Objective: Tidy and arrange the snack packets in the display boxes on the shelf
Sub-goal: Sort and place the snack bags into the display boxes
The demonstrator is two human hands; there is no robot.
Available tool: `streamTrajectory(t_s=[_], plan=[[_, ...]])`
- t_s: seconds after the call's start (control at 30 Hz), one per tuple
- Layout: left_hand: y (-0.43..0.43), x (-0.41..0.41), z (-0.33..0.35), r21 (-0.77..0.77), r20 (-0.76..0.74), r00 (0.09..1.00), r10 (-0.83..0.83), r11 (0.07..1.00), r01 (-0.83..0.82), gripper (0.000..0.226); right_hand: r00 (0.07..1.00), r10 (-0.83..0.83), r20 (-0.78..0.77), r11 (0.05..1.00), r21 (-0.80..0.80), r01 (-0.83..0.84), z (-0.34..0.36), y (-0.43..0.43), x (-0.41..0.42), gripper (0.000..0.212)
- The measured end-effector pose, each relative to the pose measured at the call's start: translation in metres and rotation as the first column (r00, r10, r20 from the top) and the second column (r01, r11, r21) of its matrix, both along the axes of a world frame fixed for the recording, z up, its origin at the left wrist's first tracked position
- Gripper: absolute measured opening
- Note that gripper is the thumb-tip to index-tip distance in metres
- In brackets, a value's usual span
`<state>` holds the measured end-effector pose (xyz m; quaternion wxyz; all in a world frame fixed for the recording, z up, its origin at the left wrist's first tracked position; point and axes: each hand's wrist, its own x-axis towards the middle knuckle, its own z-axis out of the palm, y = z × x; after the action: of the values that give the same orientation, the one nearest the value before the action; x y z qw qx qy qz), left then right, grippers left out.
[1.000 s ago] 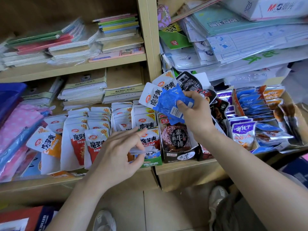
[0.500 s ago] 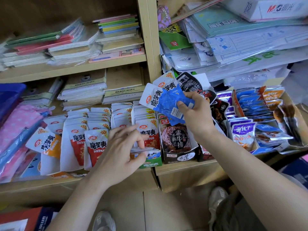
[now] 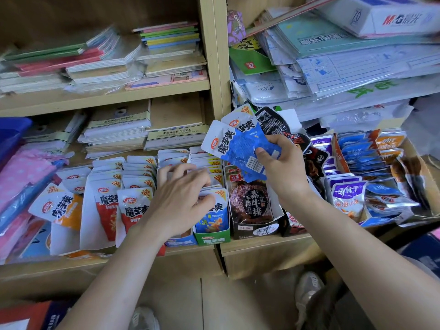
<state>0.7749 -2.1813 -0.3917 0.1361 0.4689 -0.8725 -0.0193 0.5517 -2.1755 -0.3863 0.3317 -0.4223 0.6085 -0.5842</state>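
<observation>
My right hand (image 3: pixel 282 169) grips a small bunch of blue and white snack packets (image 3: pixel 234 145), held up in front of the shelf divider. My left hand (image 3: pixel 183 197) lies palm down on the rows of white packets (image 3: pixel 140 172) that stand in the display boxes, its fingers pressed into the tops of the row in the green-fronted box (image 3: pixel 212 239). Whether it pinches a packet I cannot tell. Red-printed packets (image 3: pixel 108 210) fill the boxes to the left. A dark box of brown packets (image 3: pixel 252 208) stands under my right hand.
Purple and blue packets (image 3: pixel 350 186) fill an open carton at the right. Stacked notebooks (image 3: pixel 116 129) sit behind the snack rows, and plastic-wrapped paper (image 3: pixel 357 75) is piled above at the right. The upright shelf divider (image 3: pixel 214 67) stands between the bays. Pink bags (image 3: pixel 21 172) lie at the left.
My left hand has moved up and to the right, from the front of the red packets onto the tops of the rows. My right hand has barely moved.
</observation>
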Motion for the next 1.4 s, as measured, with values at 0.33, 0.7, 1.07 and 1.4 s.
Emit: streamTrajectory(t_s=[0.33, 0.7, 1.07, 1.4], plan=[[0.018, 0.007, 0.005, -0.004, -0.169, 0.972, -0.164, 0.986, 0.165, 0.027, 0.999, 0.012, 0.036, 1.0, -0.007, -0.012, 0.001, -0.002, -0.001, 0.021], [0.038, 0.025, 0.001, -0.03, -0.279, 0.931, -0.237, 0.971, 0.238, 0.022, 0.993, 0.063, 0.1, 0.998, 0.023, -0.066, -0.001, -0.001, 0.004, 0.014], [0.023, 0.014, 0.006, 0.044, -0.121, 0.989, -0.083, 0.995, 0.088, 0.024, 0.981, 0.016, 0.194, 1.0, 0.007, -0.017, -0.002, 0.002, 0.005, 0.011], [-0.005, -0.003, 0.003, 0.114, 0.091, 0.996, 0.01, 0.993, -0.021, 0.029, 0.985, 0.006, 0.174, 1.0, 0.015, -0.009, -0.002, 0.006, -0.002, 0.013]])
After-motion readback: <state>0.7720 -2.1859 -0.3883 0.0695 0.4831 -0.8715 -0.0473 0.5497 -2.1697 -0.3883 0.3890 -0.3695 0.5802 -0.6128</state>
